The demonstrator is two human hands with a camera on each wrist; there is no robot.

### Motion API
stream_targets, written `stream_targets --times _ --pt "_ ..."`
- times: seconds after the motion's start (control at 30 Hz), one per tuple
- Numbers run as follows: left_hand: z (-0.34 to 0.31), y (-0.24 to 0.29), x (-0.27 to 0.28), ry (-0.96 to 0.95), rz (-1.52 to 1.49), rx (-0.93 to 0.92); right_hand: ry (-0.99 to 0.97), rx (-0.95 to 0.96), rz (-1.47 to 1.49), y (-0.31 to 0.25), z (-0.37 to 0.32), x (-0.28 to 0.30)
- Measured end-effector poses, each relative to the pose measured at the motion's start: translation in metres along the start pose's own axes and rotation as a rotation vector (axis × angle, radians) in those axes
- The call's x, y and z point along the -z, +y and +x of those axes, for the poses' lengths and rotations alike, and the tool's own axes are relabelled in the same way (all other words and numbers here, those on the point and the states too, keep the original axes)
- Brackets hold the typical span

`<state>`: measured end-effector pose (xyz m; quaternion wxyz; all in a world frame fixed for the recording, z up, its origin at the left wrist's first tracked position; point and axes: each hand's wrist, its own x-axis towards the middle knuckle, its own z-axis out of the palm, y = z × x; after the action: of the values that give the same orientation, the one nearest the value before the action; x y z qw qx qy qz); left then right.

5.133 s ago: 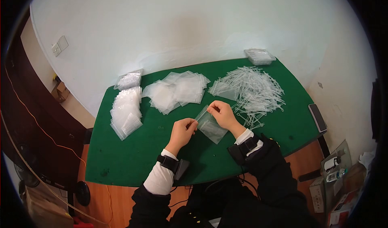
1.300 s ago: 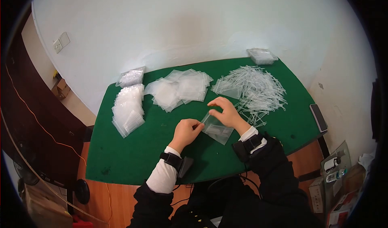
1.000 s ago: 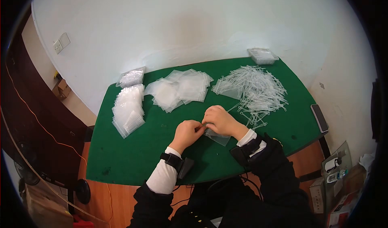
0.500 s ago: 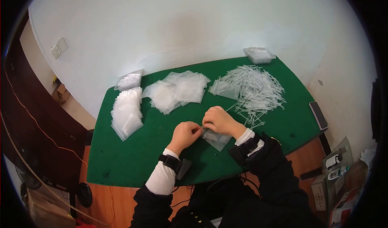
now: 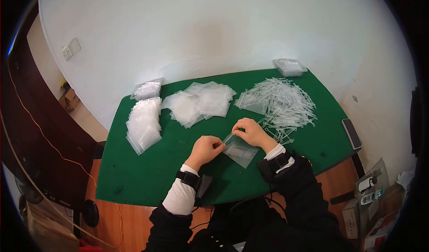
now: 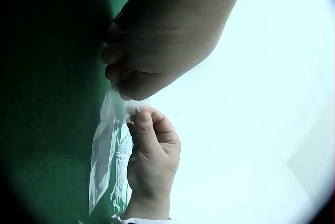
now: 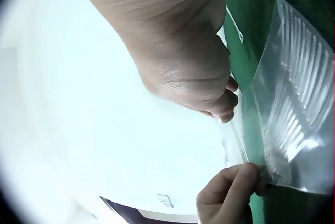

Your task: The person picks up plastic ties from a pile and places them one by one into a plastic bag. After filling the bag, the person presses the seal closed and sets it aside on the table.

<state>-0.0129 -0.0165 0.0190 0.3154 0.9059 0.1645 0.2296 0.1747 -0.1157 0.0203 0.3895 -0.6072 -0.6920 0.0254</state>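
A clear zip bag (image 5: 242, 157) lies slanted over the green table, thin clear sticks showing in a row inside it. My left hand (image 5: 204, 153) pinches the left end of its zip edge between thumb and finger. At the far end of that edge, my right hand (image 5: 250, 132) pinches the other corner. The right wrist view shows the bag (image 7: 298, 104) close up, its zip strip stretched between the left fingers (image 7: 241, 187) and the right hand (image 7: 178, 51). In the left wrist view the bag (image 6: 103, 151) hangs below the left hand (image 6: 172, 30).
A heap of clear plastic sticks with looped ends (image 5: 286, 107) lies behind the right hand. Flat bags (image 5: 201, 102) are spread at the back middle, with fanned filled bags (image 5: 144, 124) at left. Wrapped packs (image 5: 290, 67) stand at the back corners. A phone (image 5: 351, 134) lies at the right edge.
Around a second ago the right hand moved from beside the bag to meet the left hand at the zip edge. Since then it has slid away along that edge; the left has kept its pinch.
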Motion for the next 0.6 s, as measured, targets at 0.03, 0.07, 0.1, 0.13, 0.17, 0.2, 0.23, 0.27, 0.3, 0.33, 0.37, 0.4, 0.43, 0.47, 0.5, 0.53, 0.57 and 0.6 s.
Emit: stream_targets --times 0.03,0.07,0.1,0.13,0.17,0.2,0.23,0.27,0.3,0.33,0.37,0.4,0.43,0.47,0.5,0.53,0.57,0.6 --pt "-0.001 0.000 0.001 -0.029 0.014 0.008 -0.004 -0.028 0.044 -0.001 0.000 -0.002" --pt "-0.001 0.001 0.001 -0.057 0.027 0.017 -0.008 -0.056 0.089 -0.003 -0.001 -0.003" --pt "-0.001 0.002 0.001 -0.052 0.027 0.018 -0.012 -0.085 0.133 -0.004 -0.001 -0.004" --pt "-0.001 0.003 0.000 -0.042 0.049 -0.005 -0.016 -0.080 0.132 -0.006 -0.001 -0.006" --pt "-0.001 0.004 -0.001 -0.034 0.072 -0.028 -0.032 -0.065 0.158 -0.008 -0.001 -0.008" --pt "-0.001 0.005 -0.002 -0.028 0.095 -0.050 -0.047 -0.052 0.185 -0.010 -0.001 -0.010" --pt "-0.001 0.005 -0.004 -0.026 0.095 -0.049 -0.061 -0.040 0.212 -0.012 0.000 -0.011" --pt "0.000 0.006 -0.006 0.001 0.075 -0.055 -0.063 -0.041 0.213 -0.013 0.000 -0.012" --pt "0.000 0.006 -0.008 0.028 0.055 -0.062 -0.071 -0.042 0.225 -0.015 0.000 -0.012" --pt "0.000 0.006 -0.009 0.055 0.036 -0.068 -0.079 -0.043 0.238 -0.017 0.000 -0.013" --pt "0.000 0.005 -0.009 0.055 0.036 -0.067 -0.086 -0.044 0.250 -0.018 0.001 -0.013" --pt "0.000 0.005 -0.010 0.067 0.031 -0.064 -0.087 -0.044 0.252 -0.017 0.001 -0.014" --pt "0.000 0.004 -0.010 0.079 0.026 -0.062 -0.075 -0.038 0.256 -0.016 0.001 -0.015" --pt "0.001 0.004 -0.011 0.091 0.020 -0.062 -0.063 -0.033 0.259 -0.015 0.001 -0.015" --pt "0.001 0.004 -0.011 0.090 0.020 -0.062 -0.051 -0.028 0.262 -0.015 0.001 -0.015" --pt "0.000 0.004 -0.011 0.098 0.000 -0.053 -0.049 -0.028 0.262 -0.016 0.001 -0.015" --pt "0.000 0.004 -0.011 0.106 -0.019 -0.044 -0.040 -0.054 0.305 -0.017 0.001 -0.016" --pt "0.000 0.004 -0.010 0.115 -0.039 -0.035 -0.030 -0.080 0.348 -0.017 0.001 -0.016"
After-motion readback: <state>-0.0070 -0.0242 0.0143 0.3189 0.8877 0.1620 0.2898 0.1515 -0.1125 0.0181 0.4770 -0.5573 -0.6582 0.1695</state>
